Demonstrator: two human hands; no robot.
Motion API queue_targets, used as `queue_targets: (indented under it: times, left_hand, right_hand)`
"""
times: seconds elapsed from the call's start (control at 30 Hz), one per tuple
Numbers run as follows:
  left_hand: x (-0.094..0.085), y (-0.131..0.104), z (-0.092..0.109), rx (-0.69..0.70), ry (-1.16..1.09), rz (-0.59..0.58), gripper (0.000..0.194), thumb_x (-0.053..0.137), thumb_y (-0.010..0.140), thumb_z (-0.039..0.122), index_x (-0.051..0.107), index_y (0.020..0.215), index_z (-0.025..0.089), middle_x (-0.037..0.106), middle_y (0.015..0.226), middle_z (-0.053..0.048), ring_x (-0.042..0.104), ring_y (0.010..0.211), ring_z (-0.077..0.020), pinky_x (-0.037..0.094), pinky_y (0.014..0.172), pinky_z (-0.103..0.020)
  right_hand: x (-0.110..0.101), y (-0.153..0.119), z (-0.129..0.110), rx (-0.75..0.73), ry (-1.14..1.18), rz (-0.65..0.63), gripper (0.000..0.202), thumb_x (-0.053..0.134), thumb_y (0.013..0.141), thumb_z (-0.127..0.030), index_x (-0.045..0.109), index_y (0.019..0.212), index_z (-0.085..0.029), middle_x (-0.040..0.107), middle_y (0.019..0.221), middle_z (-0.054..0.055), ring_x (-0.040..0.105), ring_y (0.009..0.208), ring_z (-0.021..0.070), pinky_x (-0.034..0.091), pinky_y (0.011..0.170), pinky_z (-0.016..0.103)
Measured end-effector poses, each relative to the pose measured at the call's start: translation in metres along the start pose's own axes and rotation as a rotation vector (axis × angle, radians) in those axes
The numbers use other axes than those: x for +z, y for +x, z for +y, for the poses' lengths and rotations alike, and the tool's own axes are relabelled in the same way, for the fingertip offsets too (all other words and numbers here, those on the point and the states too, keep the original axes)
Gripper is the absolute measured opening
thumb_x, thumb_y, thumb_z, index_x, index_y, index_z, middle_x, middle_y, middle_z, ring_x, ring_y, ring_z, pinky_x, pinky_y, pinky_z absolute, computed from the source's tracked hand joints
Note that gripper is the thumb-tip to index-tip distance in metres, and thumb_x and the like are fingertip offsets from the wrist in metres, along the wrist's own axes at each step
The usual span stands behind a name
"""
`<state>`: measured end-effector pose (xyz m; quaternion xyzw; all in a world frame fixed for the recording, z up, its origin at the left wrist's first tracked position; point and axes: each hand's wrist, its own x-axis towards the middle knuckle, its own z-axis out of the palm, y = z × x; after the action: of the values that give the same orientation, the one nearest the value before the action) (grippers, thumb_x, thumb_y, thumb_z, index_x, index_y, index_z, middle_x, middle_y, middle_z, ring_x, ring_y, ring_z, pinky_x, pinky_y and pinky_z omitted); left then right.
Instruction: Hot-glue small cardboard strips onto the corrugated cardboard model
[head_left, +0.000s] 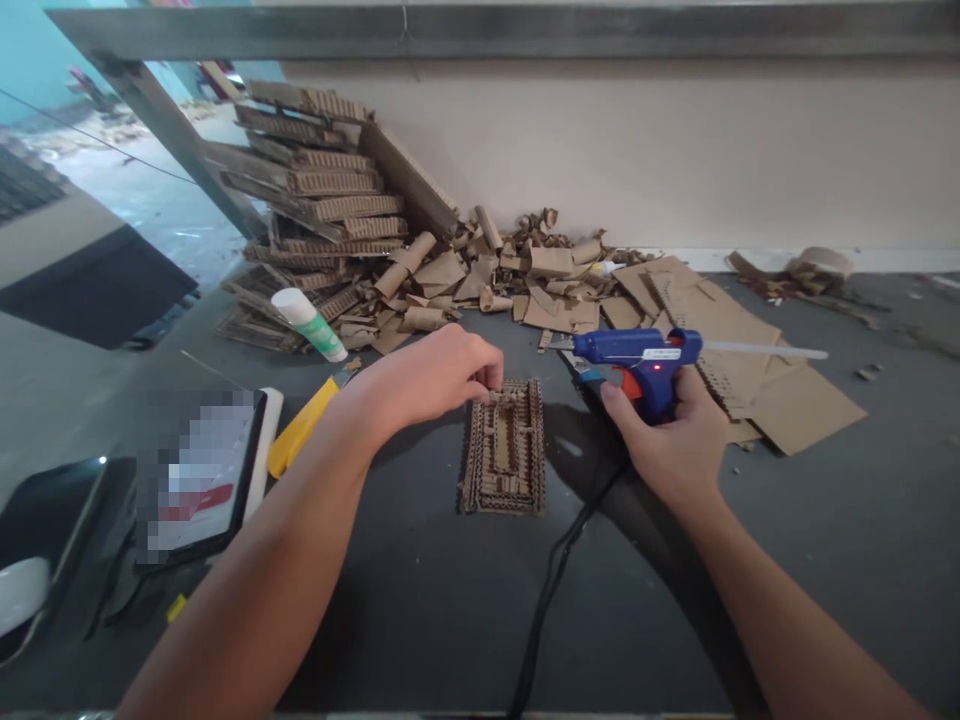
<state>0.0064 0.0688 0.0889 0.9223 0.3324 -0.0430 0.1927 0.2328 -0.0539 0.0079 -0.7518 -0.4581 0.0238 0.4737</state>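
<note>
A rectangular piece built of corrugated cardboard strips (505,450) lies flat on the dark table, with a narrow hollow along its middle. Over its far end is my left hand (450,375), fingers curled down and pinched at the far left corner; whatever they hold is too small to make out. My right hand (679,440) is wrapped round the handle of a blue glue gun (637,347), to the right of the piece. The gun's nozzle points left, its red light is lit, and a clear glue stick (772,350) sticks out of its back.
Stacked cardboard frames (337,185) and scraps (551,262) lie at the back. Flat cardboard sheets (806,405) are at right. A glue tube (309,325), yellow cutter (302,428) and screen device (259,450) lie at left. The gun's black cord (551,590) crosses the front.
</note>
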Motion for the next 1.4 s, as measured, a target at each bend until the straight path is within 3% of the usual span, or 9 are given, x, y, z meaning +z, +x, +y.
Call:
queue_targets:
  times: [0.2,0.57,0.8,0.93,1.1,1.23,1.4]
  left_hand:
    - [-0.002,0.000,0.002,0.044,-0.013,-0.009,0.010,0.064,0.088,0.016,0.072,0.089,0.022,0.073,0.084,-0.002,0.066,0.078,-0.0194,0.042,0.074,-0.030]
    - [-0.006,-0.006,-0.005,-0.036,0.011,0.041,0.008,0.061,0.090,0.019,0.069,0.093,0.022,0.070,0.084,-0.004,0.063,0.073,-0.0202,0.041,0.071,-0.032]
    - [-0.009,-0.004,0.005,-0.031,0.048,0.029,0.021,0.054,0.095,0.024,0.066,0.111,0.023,0.068,0.080,-0.005,0.061,0.066,-0.0195,0.038,0.061,-0.029]
    - [-0.011,-0.004,0.005,-0.006,0.043,0.067,0.019,0.054,0.095,0.023,0.067,0.108,0.023,0.069,0.076,-0.003,0.064,0.071,-0.0206,0.040,0.063,-0.028]
    - [-0.013,-0.009,0.003,0.034,-0.195,0.114,0.012,0.056,0.092,0.020,0.067,0.099,0.023,0.071,0.070,0.002,0.068,0.065,-0.0170,0.048,0.065,-0.027]
    - [-0.013,-0.010,0.002,0.108,-0.488,0.103,0.003,0.063,0.091,0.024,0.065,0.089,0.021,0.073,0.073,-0.001,0.072,0.065,-0.0161,0.054,0.060,-0.025]
    - [-0.010,-0.009,-0.002,0.165,-0.776,0.067,0.015,0.071,0.089,0.028,0.060,0.085,0.019,0.074,0.076,-0.004,0.074,0.066,-0.0174,0.060,0.057,-0.026]
  right_hand:
    - [0.000,-0.001,-0.001,-0.001,-0.035,0.008,0.034,0.072,0.072,-0.053,0.055,0.073,-0.023,0.043,0.052,-0.007,0.037,0.047,0.0113,0.034,0.048,0.027]
    - [0.003,-0.001,0.002,-0.022,-0.057,0.000,0.037,0.071,0.072,-0.055,0.054,0.073,-0.022,0.047,0.057,-0.005,0.040,0.050,0.0121,0.036,0.050,0.027]
    - [0.005,0.000,0.004,-0.067,-0.057,0.025,0.034,0.073,0.072,-0.048,0.052,0.072,-0.022,0.045,0.055,-0.007,0.037,0.047,0.0101,0.034,0.048,0.025]
    - [0.006,0.000,0.007,-0.088,-0.036,0.019,0.031,0.074,0.072,-0.046,0.058,0.077,-0.021,0.050,0.057,-0.006,0.040,0.048,0.0099,0.037,0.050,0.025]
    - [0.004,-0.001,0.003,-0.103,-0.011,0.026,0.028,0.074,0.073,-0.043,0.058,0.077,-0.021,0.049,0.057,-0.006,0.040,0.048,0.0095,0.038,0.050,0.024]
    - [0.004,-0.001,0.000,-0.120,-0.002,0.025,0.026,0.074,0.074,-0.041,0.058,0.076,-0.021,0.044,0.053,-0.007,0.037,0.046,0.0090,0.036,0.047,0.024]
    - [0.003,0.000,0.000,-0.091,0.013,0.038,0.028,0.075,0.074,-0.042,0.055,0.074,-0.021,0.047,0.056,-0.006,0.040,0.047,0.0090,0.037,0.048,0.024]
